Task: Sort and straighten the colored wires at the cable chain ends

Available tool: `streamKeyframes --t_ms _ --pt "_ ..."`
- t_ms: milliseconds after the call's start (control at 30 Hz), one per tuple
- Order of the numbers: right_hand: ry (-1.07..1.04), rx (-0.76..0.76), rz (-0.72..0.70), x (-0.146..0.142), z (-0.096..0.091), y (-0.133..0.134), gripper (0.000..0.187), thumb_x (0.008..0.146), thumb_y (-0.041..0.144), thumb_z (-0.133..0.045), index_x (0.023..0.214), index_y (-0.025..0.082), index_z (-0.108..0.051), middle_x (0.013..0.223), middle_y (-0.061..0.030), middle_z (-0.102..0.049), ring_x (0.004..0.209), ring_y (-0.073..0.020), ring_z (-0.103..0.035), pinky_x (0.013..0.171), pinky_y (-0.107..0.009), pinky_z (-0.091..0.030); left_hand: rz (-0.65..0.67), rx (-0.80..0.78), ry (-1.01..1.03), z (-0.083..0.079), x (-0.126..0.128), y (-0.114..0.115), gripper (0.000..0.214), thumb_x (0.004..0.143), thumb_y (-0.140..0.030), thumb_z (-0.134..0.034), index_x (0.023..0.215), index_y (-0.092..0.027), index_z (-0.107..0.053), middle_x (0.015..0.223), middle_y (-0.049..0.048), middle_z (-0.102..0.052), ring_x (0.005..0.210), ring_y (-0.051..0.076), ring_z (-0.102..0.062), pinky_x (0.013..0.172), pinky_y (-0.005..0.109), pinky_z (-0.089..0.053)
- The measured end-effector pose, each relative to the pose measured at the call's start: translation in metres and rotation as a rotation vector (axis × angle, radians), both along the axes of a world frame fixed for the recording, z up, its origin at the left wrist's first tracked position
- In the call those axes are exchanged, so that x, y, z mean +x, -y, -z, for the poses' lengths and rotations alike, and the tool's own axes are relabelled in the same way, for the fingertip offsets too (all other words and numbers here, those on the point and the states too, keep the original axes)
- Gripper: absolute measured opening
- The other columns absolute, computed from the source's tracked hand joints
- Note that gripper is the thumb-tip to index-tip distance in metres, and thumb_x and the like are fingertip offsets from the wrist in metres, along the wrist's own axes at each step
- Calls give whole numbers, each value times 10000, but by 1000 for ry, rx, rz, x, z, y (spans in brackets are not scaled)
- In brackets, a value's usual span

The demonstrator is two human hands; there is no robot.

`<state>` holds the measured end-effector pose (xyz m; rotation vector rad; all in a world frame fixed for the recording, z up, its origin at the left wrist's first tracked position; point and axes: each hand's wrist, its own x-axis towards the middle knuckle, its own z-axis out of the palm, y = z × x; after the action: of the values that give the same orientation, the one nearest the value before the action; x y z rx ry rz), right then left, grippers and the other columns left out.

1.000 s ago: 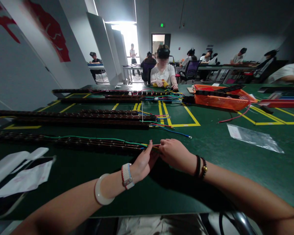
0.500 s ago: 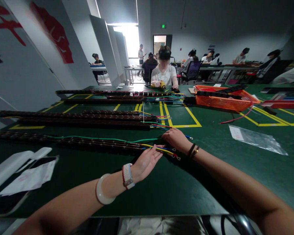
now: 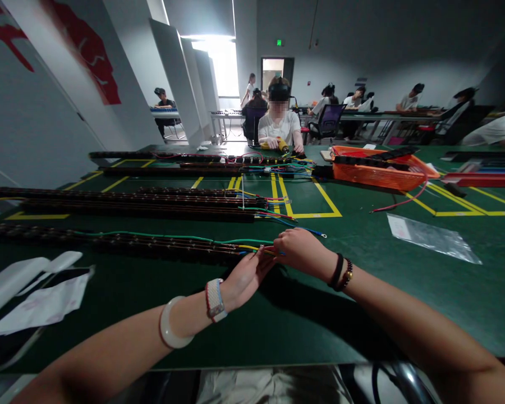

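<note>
A long dark strip [image 3: 122, 245] lies across the green table [image 3: 362, 280] in front of me, with green, yellow and blue wires [image 3: 235, 243] running out of its right end. My left hand [image 3: 246, 276] pinches those wires at the strip's end, fingers closed on them. My right hand [image 3: 302, 250] meets it from the right, fingers curled around the same wire ends. A white bangle and a woven band are on my left wrist, dark beads on my right.
More long dark strips [image 3: 122, 201] with coloured wires lie further back. White packets [image 3: 37, 303] sit at the left edge, a clear plastic bag [image 3: 431, 238] at the right, an orange basket [image 3: 379, 168] beyond. A person [image 3: 280, 120] works opposite; others sit behind.
My right hand, which had reached out to the wires lying farther back, has come back to the strip's end and closed on the wires beside my left hand.
</note>
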<state>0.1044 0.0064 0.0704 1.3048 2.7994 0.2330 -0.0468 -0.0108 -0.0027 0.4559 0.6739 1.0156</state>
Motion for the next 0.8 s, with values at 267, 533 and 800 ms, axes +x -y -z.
streamKeyframes --t_ms 267,533,800 --pt "-44 -110 61 4 2 -7 139 834 252 -575 829 171 -687 790 -69 -696 709 -174 -635 587 -234 -381 32 56 -12 -7 0 3 210 897 -114 -444 880 -123 -654 980 82 -688 951 150 -626 1019 326 -395" --pt "-280 -222 184 16 8 -29 191 844 330 -581 796 171 -675 716 -24 -674 604 -100 -560 530 -202 -311 83 53 -46 -12 -2 5 161 902 -193 -482 960 -143 -623 1103 107 -655 1085 164 -584 1045 345 -369" --pt "-205 -87 268 5 29 -37 255 880 362 -529 817 159 -669 781 -65 -686 707 -154 -621 582 -227 -349 90 61 -41 -4 -2 1 169 912 -182 -454 937 -110 -605 1079 136 -663 1100 195 -582 1064 406 -343"
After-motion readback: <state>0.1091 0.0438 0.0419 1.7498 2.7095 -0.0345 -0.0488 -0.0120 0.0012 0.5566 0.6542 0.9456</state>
